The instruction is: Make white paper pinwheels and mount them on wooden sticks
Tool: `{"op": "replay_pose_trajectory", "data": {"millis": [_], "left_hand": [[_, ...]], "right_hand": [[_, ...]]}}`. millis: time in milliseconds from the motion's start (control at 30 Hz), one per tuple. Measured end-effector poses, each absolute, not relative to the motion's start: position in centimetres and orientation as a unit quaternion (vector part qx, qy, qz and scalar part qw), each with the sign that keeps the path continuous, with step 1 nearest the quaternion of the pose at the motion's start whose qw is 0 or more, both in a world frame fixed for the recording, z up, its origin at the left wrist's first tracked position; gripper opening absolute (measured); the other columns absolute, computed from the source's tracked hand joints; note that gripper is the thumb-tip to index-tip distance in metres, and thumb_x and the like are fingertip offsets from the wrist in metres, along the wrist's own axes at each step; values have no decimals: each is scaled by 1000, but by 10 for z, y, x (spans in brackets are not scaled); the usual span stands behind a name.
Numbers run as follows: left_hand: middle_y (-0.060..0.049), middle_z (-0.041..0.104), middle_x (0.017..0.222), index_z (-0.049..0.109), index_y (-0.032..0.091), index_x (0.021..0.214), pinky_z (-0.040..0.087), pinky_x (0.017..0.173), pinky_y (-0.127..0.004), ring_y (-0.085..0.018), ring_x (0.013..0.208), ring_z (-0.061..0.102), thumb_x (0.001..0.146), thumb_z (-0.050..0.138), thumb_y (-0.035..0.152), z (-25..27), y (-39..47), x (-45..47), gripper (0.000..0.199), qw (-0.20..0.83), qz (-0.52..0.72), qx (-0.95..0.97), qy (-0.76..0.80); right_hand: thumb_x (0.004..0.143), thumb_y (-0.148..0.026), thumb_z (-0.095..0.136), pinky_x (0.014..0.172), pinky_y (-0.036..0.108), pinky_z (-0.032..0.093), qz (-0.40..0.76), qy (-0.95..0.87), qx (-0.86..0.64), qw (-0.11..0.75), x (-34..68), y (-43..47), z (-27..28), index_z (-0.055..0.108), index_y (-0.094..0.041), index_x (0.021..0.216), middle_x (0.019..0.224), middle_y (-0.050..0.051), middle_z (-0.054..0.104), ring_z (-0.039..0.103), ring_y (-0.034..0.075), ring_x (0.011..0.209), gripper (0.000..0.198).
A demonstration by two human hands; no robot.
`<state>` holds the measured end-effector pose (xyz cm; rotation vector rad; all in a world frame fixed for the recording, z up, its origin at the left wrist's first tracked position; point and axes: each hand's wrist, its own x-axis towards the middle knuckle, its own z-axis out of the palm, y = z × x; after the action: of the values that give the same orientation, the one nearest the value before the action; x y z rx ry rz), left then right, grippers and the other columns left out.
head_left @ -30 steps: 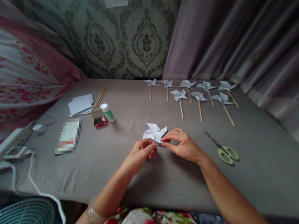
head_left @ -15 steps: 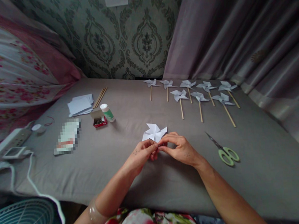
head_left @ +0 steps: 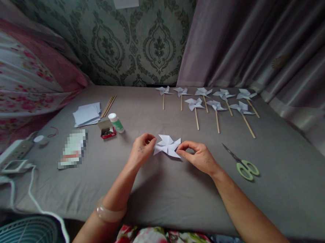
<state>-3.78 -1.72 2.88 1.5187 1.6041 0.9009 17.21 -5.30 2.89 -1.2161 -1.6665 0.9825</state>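
A white paper pinwheel (head_left: 167,146) with folded blades lies in front of me at the middle of the table, with no stick visible on it. My left hand (head_left: 142,149) is closed at its left side, thumb and fingertips pinching by the edge of a blade. On the opposite side my right hand (head_left: 200,156) pinches the right blade between thumb and forefinger. Whether a small pin is also in the fingers is too small to tell. Green-handled scissors (head_left: 243,166) lie to the right of my right hand.
Several finished pinwheels on sticks (head_left: 195,105) lie at the back right. Back left are paper sheets (head_left: 87,114), wooden sticks (head_left: 108,106), a glue stick (head_left: 116,123) and a small open red box (head_left: 108,133) of metal bits. A power strip (head_left: 13,156) with a white cable sits at the left edge.
My hands were together in front of the pinwheel, fingertips meeting over something tiny. They have parted to its two sides, the left moving left and up, the right slightly right.
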Motion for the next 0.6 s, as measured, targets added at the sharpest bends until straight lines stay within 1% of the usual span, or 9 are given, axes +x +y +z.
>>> {"op": "replay_pose_trajectory", "data": {"millis": [33,100,200,267,400,600], "left_hand": [[-5,66,78,67,16,82,40,67,-29,-18,74,57,76,55,34,29,-12,-41,22,334,321,610,642],[-6,70,88,70,19,86,41,75,-32,-22,84,59,78,55,34,31,-6,-43,22,301,249,641,661],[-6,72,95,70,21,90,39,86,-37,-25,93,61,80,57,36,36,-3,-38,22,272,163,671,670],[-7,72,98,69,20,93,37,89,-40,-26,97,61,79,60,38,36,-2,-32,25,263,121,682,671],[-8,70,103,67,20,98,38,90,-42,-28,100,60,74,64,36,30,-2,-26,29,255,87,704,657],[-7,70,102,66,19,99,39,88,-38,-24,96,60,72,62,27,26,-4,-26,28,270,97,702,652]], "right_hand": [[76,-30,68,77,28,50,391,-652,-495,421,172,-52,27,68,-20,74,75,0,70,64,16,75,10],[75,-32,69,77,30,51,391,-635,-508,431,173,-50,24,69,-20,76,76,1,71,65,17,75,12],[74,-34,68,79,31,51,394,-627,-513,434,173,-48,21,71,-20,80,80,2,72,65,17,78,15],[75,-34,68,80,31,51,394,-626,-515,433,173,-47,19,72,-20,80,80,2,73,66,18,78,16],[75,-34,67,80,31,51,392,-619,-523,435,175,-44,16,71,-20,79,80,2,73,66,17,77,15],[76,-34,66,78,30,50,386,-622,-527,431,176,-42,10,71,-20,80,80,2,72,64,17,77,15]]}}
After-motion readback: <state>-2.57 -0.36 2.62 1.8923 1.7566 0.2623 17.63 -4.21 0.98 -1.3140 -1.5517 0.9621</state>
